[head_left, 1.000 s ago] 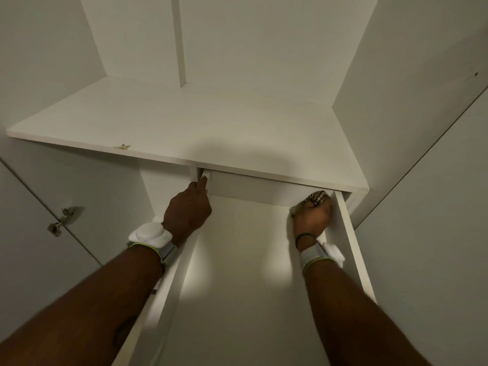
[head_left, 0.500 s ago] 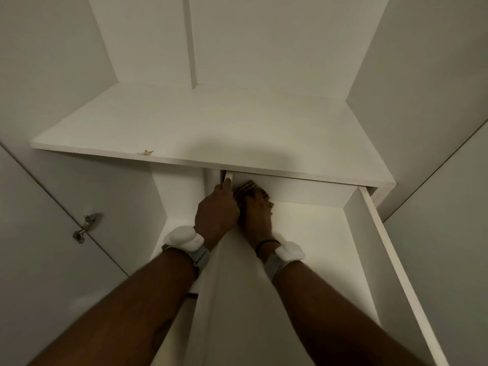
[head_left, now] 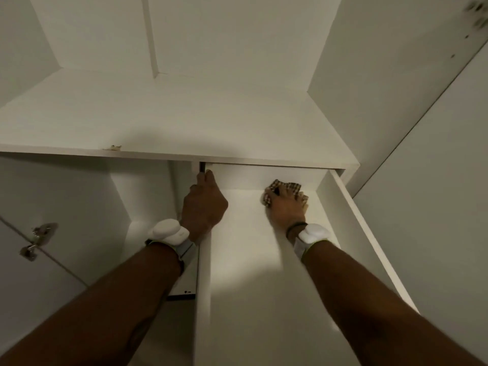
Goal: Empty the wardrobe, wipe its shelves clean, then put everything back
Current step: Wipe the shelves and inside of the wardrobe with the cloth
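Drawer (head_left: pixel 245 273) stood open below the shelf (head_left: pixel 184 114), mid-frame. Left hand (head_left: pixel 204 200) gripped its left wall; right hand (head_left: pixel 286 208) clutched a cloth (head_left: pixel 287 186) inside.

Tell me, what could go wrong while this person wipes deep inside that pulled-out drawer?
1. The left hand grips the left wall of the drawer right below the edge of the shelf; if the drawer slid inward, those fingers might get pinched.
2. The right hand presses the checked cloth at the drawer's far end, and the drawer is pulled well out; leaning hard could strain it.
3. The chipped spot on the shelf's front edge might snag the cloth.
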The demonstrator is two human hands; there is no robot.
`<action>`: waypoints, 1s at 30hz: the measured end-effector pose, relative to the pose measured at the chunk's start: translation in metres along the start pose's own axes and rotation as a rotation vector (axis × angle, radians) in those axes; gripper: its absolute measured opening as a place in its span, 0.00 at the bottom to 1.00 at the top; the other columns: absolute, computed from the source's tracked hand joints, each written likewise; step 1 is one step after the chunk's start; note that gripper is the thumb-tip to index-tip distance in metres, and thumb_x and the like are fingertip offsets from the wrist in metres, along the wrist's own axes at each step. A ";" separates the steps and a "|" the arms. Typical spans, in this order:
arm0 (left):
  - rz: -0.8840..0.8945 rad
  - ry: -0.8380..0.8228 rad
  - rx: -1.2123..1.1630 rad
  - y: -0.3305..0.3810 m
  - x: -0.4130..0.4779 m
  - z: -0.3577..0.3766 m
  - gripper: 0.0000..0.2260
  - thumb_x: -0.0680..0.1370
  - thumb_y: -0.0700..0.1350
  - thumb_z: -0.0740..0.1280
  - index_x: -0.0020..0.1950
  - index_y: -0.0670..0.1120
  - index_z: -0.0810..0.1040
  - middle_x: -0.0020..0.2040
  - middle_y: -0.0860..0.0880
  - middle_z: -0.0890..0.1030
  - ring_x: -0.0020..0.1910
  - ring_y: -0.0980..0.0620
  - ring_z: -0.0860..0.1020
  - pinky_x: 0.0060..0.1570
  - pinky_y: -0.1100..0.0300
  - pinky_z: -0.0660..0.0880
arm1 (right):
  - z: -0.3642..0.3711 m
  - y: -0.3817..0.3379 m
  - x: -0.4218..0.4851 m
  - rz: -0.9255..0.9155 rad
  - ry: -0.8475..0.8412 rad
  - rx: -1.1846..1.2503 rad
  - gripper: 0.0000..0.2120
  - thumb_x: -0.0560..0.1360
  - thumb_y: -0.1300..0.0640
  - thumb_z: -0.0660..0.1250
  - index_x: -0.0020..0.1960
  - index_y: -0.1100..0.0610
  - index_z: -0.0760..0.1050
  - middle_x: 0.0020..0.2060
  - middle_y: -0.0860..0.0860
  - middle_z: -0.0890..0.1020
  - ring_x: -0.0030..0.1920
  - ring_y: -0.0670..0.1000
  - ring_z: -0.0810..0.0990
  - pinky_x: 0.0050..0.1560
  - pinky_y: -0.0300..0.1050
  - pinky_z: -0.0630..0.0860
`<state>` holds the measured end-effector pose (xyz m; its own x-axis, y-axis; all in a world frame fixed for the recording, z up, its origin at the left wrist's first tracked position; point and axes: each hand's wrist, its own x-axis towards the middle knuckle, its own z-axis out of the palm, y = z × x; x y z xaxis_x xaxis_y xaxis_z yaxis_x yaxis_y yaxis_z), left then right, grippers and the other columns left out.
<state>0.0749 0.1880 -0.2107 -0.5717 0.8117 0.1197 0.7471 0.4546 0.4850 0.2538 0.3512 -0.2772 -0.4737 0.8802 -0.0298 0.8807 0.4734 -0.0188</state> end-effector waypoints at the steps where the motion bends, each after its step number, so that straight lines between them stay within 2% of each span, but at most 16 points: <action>1: -0.004 -0.001 -0.006 -0.002 0.001 0.001 0.27 0.80 0.38 0.57 0.79 0.39 0.57 0.74 0.38 0.65 0.55 0.36 0.77 0.54 0.44 0.78 | -0.002 0.026 -0.002 0.033 0.020 0.012 0.26 0.76 0.48 0.59 0.74 0.42 0.66 0.72 0.55 0.66 0.73 0.64 0.63 0.73 0.70 0.55; 3: -0.026 -0.009 -0.022 -0.004 0.001 -0.001 0.27 0.81 0.39 0.57 0.80 0.40 0.56 0.77 0.40 0.63 0.58 0.36 0.77 0.57 0.45 0.76 | -0.012 0.066 -0.008 0.056 0.011 0.040 0.28 0.77 0.49 0.60 0.76 0.42 0.64 0.75 0.56 0.63 0.77 0.62 0.58 0.75 0.63 0.54; 5: -0.035 -0.014 -0.048 -0.006 -0.001 -0.004 0.27 0.82 0.40 0.56 0.81 0.41 0.55 0.79 0.41 0.61 0.61 0.36 0.76 0.59 0.46 0.74 | -0.008 0.069 -0.008 0.087 0.001 0.080 0.30 0.76 0.50 0.61 0.78 0.43 0.63 0.77 0.57 0.60 0.78 0.62 0.54 0.77 0.60 0.52; 9: -0.068 -0.049 -0.135 -0.005 -0.005 -0.012 0.28 0.82 0.40 0.56 0.82 0.45 0.54 0.82 0.45 0.56 0.70 0.38 0.71 0.67 0.49 0.69 | 0.013 -0.004 -0.008 0.299 0.056 0.207 0.31 0.76 0.51 0.62 0.78 0.44 0.62 0.77 0.60 0.59 0.78 0.64 0.51 0.75 0.64 0.39; 10: -0.075 -0.048 -0.145 -0.002 -0.006 -0.014 0.28 0.82 0.40 0.56 0.82 0.45 0.54 0.82 0.46 0.56 0.71 0.39 0.70 0.67 0.50 0.68 | 0.015 -0.026 -0.012 0.262 0.083 0.200 0.32 0.75 0.51 0.61 0.79 0.47 0.61 0.77 0.61 0.59 0.78 0.65 0.51 0.73 0.65 0.37; 12: -0.082 -0.035 -0.153 0.001 -0.006 -0.015 0.27 0.82 0.42 0.55 0.82 0.46 0.55 0.82 0.47 0.57 0.72 0.39 0.70 0.67 0.50 0.68 | 0.016 -0.073 -0.024 0.037 0.095 0.194 0.33 0.73 0.52 0.60 0.79 0.50 0.62 0.78 0.60 0.61 0.78 0.65 0.53 0.74 0.65 0.36; 15: -0.093 -0.027 -0.177 -0.002 -0.003 -0.014 0.26 0.83 0.44 0.55 0.82 0.48 0.56 0.82 0.49 0.58 0.76 0.42 0.65 0.72 0.51 0.63 | 0.012 -0.129 -0.047 -0.295 0.083 0.251 0.32 0.75 0.56 0.61 0.79 0.50 0.63 0.77 0.56 0.65 0.78 0.63 0.56 0.76 0.69 0.44; 17: -0.106 -0.010 -0.209 -0.004 -0.004 -0.013 0.25 0.83 0.45 0.55 0.81 0.49 0.58 0.80 0.48 0.61 0.76 0.43 0.64 0.73 0.51 0.61 | 0.011 -0.135 -0.053 -0.374 0.002 0.246 0.32 0.76 0.56 0.62 0.80 0.49 0.60 0.78 0.52 0.63 0.79 0.62 0.54 0.77 0.66 0.47; 21: -0.126 0.077 -0.177 0.000 -0.007 -0.016 0.23 0.83 0.48 0.56 0.79 0.51 0.64 0.74 0.44 0.72 0.70 0.41 0.72 0.67 0.49 0.69 | 0.012 -0.079 -0.045 -0.549 -0.034 0.168 0.33 0.73 0.59 0.60 0.78 0.46 0.65 0.79 0.52 0.63 0.79 0.60 0.55 0.77 0.64 0.50; 23: -0.133 0.089 -0.141 0.000 -0.009 -0.015 0.23 0.83 0.49 0.55 0.79 0.51 0.65 0.71 0.43 0.75 0.67 0.41 0.74 0.64 0.49 0.71 | 0.015 -0.028 -0.044 -0.455 0.024 0.176 0.33 0.72 0.57 0.58 0.78 0.49 0.66 0.79 0.54 0.63 0.79 0.63 0.56 0.78 0.66 0.46; 25: -0.133 0.062 -0.128 0.003 -0.013 -0.015 0.23 0.84 0.50 0.54 0.80 0.52 0.63 0.71 0.43 0.74 0.67 0.41 0.74 0.64 0.49 0.71 | 0.015 0.035 -0.044 -0.184 0.132 0.188 0.31 0.76 0.54 0.56 0.80 0.49 0.61 0.80 0.53 0.59 0.80 0.62 0.54 0.78 0.63 0.41; 27: -0.149 0.006 -0.156 0.003 -0.018 -0.016 0.23 0.85 0.50 0.52 0.81 0.52 0.59 0.72 0.43 0.73 0.68 0.41 0.73 0.65 0.50 0.69 | 0.007 0.078 -0.041 -0.003 0.061 0.164 0.29 0.81 0.49 0.54 0.81 0.47 0.55 0.81 0.52 0.55 0.80 0.60 0.50 0.79 0.60 0.42; 30: -0.206 -0.049 -0.220 0.001 -0.036 -0.019 0.23 0.86 0.50 0.50 0.83 0.54 0.53 0.69 0.40 0.76 0.64 0.41 0.76 0.63 0.50 0.70 | 0.011 0.056 -0.046 0.089 0.004 0.158 0.29 0.81 0.48 0.55 0.81 0.48 0.54 0.81 0.55 0.55 0.80 0.62 0.49 0.77 0.63 0.41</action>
<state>0.0896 0.1526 -0.1983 -0.6821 0.7301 -0.0400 0.5227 0.5252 0.6716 0.3249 0.3374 -0.2882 -0.3937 0.9186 -0.0339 0.9076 0.3826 -0.1731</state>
